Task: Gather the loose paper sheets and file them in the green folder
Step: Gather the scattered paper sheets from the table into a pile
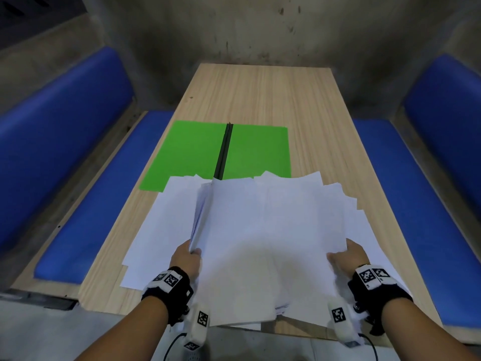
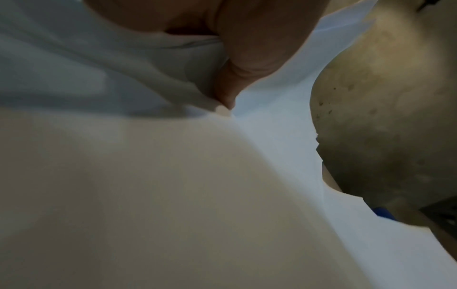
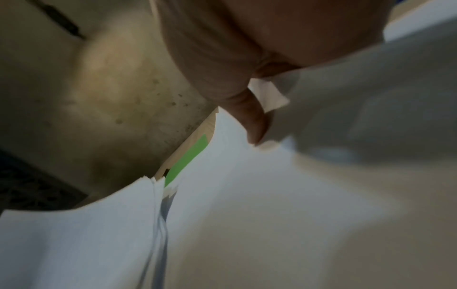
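**Paper stack lifted, green folder waiting open**

A thick, uneven stack of white paper sheets (image 1: 270, 243) was held above the near end of the wooden tabletop (image 1: 260, 100), pinched at its near corners: the left hand (image 1: 186, 259) was curled round the left edge, the right hand (image 1: 347, 259) round the right edge, thumbs on top. More loose sheets (image 1: 161, 230) were left lying flat underneath, fanned toward the near-left and near-right edges.

The green folder (image 1: 187, 152) was laid open near the middle of the tabletop, its black spine clip (image 1: 223, 152) running down the centre, its near edge tucked under the paper.

The stack would likely be light but floppy and slippery, with sheets sliding apart easily, so it would best be gripped at both side edges and squared up first.

Blue padded benches (image 1: 398, 204) were seen along both long sides, with a stained concrete wall (image 1: 234, 27) beyond the far end.
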### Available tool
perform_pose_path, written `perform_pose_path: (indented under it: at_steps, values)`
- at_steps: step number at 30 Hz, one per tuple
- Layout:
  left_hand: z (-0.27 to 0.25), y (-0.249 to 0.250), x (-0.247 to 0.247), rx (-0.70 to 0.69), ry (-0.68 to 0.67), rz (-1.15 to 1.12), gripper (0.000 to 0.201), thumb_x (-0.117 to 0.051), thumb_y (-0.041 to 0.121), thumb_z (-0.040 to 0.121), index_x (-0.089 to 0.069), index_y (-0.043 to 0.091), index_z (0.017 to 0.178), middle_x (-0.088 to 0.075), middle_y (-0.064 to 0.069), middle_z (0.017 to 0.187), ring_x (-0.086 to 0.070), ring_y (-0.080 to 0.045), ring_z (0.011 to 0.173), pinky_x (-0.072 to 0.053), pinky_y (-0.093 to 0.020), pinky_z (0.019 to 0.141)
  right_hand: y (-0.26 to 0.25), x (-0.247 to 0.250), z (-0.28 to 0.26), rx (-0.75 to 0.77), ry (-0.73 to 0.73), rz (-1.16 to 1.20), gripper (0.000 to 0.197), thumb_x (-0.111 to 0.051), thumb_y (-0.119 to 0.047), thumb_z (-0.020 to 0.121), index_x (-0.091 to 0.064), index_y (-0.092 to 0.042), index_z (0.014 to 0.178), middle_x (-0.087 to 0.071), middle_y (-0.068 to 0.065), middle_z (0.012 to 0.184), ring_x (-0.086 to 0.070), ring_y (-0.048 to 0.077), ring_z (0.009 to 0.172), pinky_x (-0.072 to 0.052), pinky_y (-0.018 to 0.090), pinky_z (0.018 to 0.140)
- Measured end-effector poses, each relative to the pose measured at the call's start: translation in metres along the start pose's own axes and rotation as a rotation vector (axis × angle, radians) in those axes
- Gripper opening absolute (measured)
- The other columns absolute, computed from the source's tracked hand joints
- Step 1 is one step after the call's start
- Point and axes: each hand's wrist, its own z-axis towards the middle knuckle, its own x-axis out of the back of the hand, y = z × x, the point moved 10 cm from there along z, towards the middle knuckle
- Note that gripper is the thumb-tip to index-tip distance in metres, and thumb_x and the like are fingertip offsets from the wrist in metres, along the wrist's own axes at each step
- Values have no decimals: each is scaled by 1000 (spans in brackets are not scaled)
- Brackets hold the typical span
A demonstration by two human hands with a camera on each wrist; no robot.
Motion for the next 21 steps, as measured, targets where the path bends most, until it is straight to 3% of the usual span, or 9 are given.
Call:
perform_pose_path:
  at_steps: [2, 4, 6, 10, 15, 17, 19, 21]
  values:
    - [-2, -1, 11, 27, 35, -60, 15, -47, 9, 94, -55, 1, 104, -57, -16, 92, -52, -29, 83, -38, -31, 74, -5, 13, 1, 40, 59, -22, 22, -49, 5, 85, -60, 4, 104, -57, 15, 92, -50, 28, 83, -40, 32, 74]
    - [-2, -7, 23, 62, 72, -108, 19, -48, 8, 92, -56, -2, 107, -58, -19, 93, -53, -30, 82, -39, -31, 73, -1, 30, 7, 40, 104, -45, 25, -46, 5, 86, -61, 3, 106, -55, 15, 91, -50, 29, 82, -39, 30, 73]
    - [-1, -10, 36, 72, 100, -117, 28, -49, 7, 92, -55, -5, 117, -59, -21, 101, -52, -29, 85, -39, -31, 76, 9, 47, 12, -9, 139, -17, 24, -43, 6, 87, -61, 4, 104, -55, 17, 92, -50, 31, 81, -39, 32, 72]
    - [-1, -14, 53, 80, 140, -121, 33, -48, 4, 92, -53, -5, 123, -59, -26, 120, -49, -26, 88, -38, -30, 82, 38, 67, 22, -122, 175, 118, 36, -43, 6, 89, -56, 6, 122, -55, 17, 102, -49, 32, 89, -38, 32, 79]
    - [0, -14, 56, 75, 137, -100, 31, -46, 5, 92, -54, -4, 122, -60, -25, 119, -50, -28, 89, -39, -32, 84, 54, 67, 23, -229, 131, 112, 22, -46, 4, 89, -55, 11, 108, -54, 25, 127, -51, 32, 94, -37, 32, 75]
    - [0, -11, 61, 66, 154, -89, 32, -46, 4, 92, -54, -4, 123, -60, -26, 121, -54, -32, 95, -41, -34, 87, 57, 67, 24, -232, 127, 126, 29, -49, 2, 89, -54, 11, 117, -53, 21, 114, -52, 31, 97, -43, 37, 75]
    - [1, -9, 68, 58, 176, -77, 33, -46, 3, 93, -53, -4, 124, -59, -26, 121, -56, -39, 107, -41, -36, 89, 60, 69, 25, -220, 137, 164, 39, -56, 0, 87, -52, 9, 125, -53, 16, 101, -51, 28, 87, -48, 42, 81]
    - [2, -8, 76, 53, 199, -75, 33, -46, 4, 93, -53, -3, 124, -59, -27, 121, -56, -41, 110, -41, -36, 88, 62, 70, 21, -244, 149, 169, 32, -55, -1, 86, -53, 7, 117, -56, 18, 98, -52, 29, 78, -46, 39, 68]
